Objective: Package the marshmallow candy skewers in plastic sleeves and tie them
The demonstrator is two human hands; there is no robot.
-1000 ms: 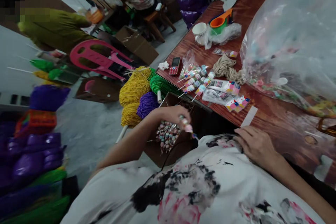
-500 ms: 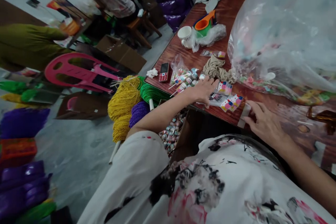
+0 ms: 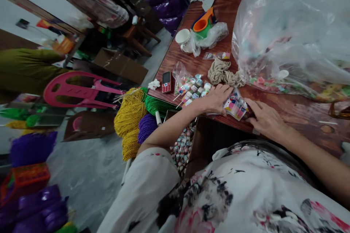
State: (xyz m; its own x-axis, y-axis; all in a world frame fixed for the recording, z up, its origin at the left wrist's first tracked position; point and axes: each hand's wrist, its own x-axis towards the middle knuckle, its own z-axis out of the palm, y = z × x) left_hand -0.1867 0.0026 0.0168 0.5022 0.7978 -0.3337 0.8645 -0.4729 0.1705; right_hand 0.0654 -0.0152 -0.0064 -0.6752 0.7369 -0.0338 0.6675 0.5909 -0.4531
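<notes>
My left hand (image 3: 218, 99) lies palm down on the near table edge, its fingers spread over the left side of some printed clear plastic packets (image 3: 236, 107). On the other side, my right hand (image 3: 266, 118) rests with fingers stretched and thumb apart, the fingertips by the packets' right edge. Neither hand is closed round anything; what lies under the left palm is hidden. Wrapped lollipops (image 3: 194, 90) are heaped just left of my left hand, partly by a clear bag. A crumpled beige cloth (image 3: 222, 72) sits just beyond the fingers.
A big clear bag (image 3: 287, 32) takes up the table's right side. Left lie a mobile phone (image 3: 166, 82), a white cup (image 3: 183, 40) and an orange scoop (image 3: 201, 25). Below the edge are many wrapped sweets (image 3: 182, 147) and yellow cord (image 3: 129, 123). A pink chair (image 3: 79, 89) and other people are beyond.
My right hand has come left, closer to my left hand. The packets between them now lie closer together. A pale strip by my right hand no longer shows. The view has shifted slightly.
</notes>
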